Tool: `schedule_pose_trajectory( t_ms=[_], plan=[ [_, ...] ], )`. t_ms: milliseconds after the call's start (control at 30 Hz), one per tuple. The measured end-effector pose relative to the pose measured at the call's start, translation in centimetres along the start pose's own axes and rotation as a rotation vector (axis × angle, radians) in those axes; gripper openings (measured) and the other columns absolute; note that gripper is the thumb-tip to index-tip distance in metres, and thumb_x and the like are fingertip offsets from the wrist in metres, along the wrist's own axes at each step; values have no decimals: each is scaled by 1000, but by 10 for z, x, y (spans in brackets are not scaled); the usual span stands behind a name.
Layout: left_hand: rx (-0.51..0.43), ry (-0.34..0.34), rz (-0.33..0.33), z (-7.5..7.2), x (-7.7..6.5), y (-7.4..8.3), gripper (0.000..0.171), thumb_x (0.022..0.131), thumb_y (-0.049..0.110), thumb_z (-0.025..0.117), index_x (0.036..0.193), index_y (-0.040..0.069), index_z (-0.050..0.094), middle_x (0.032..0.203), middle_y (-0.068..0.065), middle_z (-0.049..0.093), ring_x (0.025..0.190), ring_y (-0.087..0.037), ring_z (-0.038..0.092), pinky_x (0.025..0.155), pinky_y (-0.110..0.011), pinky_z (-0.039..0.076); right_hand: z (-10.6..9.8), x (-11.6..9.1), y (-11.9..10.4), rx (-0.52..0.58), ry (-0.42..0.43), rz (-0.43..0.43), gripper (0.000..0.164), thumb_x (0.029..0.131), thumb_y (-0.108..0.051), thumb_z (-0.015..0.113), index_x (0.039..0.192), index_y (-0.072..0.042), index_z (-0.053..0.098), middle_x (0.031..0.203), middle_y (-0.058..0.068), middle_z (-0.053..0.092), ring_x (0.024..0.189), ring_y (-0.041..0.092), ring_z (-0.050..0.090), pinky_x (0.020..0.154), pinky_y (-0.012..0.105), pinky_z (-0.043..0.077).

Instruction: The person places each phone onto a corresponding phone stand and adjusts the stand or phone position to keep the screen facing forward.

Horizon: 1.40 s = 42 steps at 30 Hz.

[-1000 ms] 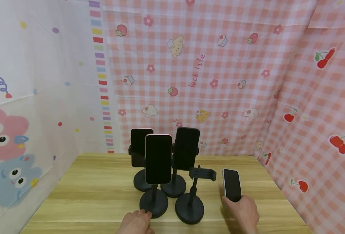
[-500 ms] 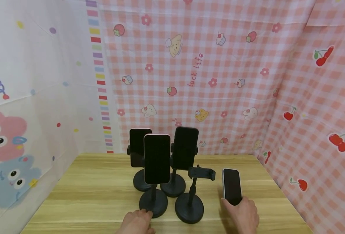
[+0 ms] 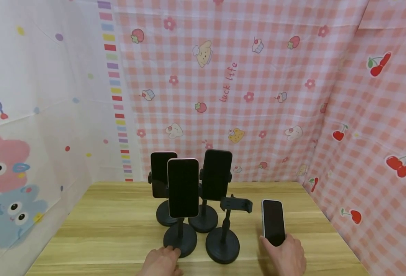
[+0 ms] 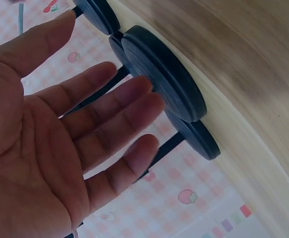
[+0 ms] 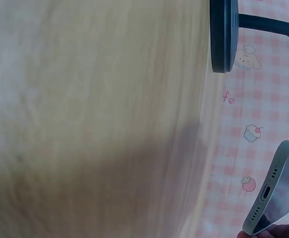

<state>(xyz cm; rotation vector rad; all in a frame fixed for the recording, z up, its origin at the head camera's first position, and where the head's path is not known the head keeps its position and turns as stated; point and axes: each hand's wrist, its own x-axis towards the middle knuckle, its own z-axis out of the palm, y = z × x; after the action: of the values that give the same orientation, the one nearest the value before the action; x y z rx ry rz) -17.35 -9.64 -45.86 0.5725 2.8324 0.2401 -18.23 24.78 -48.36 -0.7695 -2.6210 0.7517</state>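
My right hand (image 3: 287, 256) grips a phone (image 3: 273, 220) by its lower sides, to the right of the stands, its dark screen facing me. In the right wrist view the phone's bottom edge (image 5: 267, 191) with its port shows, fingers at both sides. My left hand (image 3: 161, 262) has its fingertips right at the base (image 3: 180, 237) of the front stand, which bears a pink-edged phone (image 3: 183, 188). The fingers of the left hand (image 4: 80, 129) are spread and relaxed in the left wrist view. Between my hands stands a black phone stand with an unfilled clamp (image 3: 236, 204).
Behind the front stand are two more stands, holding a left phone (image 3: 159, 174) and a right phone (image 3: 216, 174). All stand close together on the wooden table (image 3: 96, 226). Printed cloth (image 3: 268, 115) hangs at the back and both sides.
The phone in my right hand shows more of its lower end, with the thumb slightly lower along its side. My left hand stays by the front base. The head view has shifted slightly.
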Motion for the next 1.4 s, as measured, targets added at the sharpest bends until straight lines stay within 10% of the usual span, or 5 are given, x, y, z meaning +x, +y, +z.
schedule_pose_trajectory(
  t_ms=[1400],
  plan=[
    [29, 442, 272, -20, 6, 38, 44, 86, 52, 51, 113, 17, 59, 89, 2, 59, 64, -8, 54, 55, -30, 45, -28, -39, -21, 61, -7, 32, 118, 49, -90, 47, 115, 8, 48, 101, 27, 48, 89, 37, 46, 77, 53, 37]
  ],
)
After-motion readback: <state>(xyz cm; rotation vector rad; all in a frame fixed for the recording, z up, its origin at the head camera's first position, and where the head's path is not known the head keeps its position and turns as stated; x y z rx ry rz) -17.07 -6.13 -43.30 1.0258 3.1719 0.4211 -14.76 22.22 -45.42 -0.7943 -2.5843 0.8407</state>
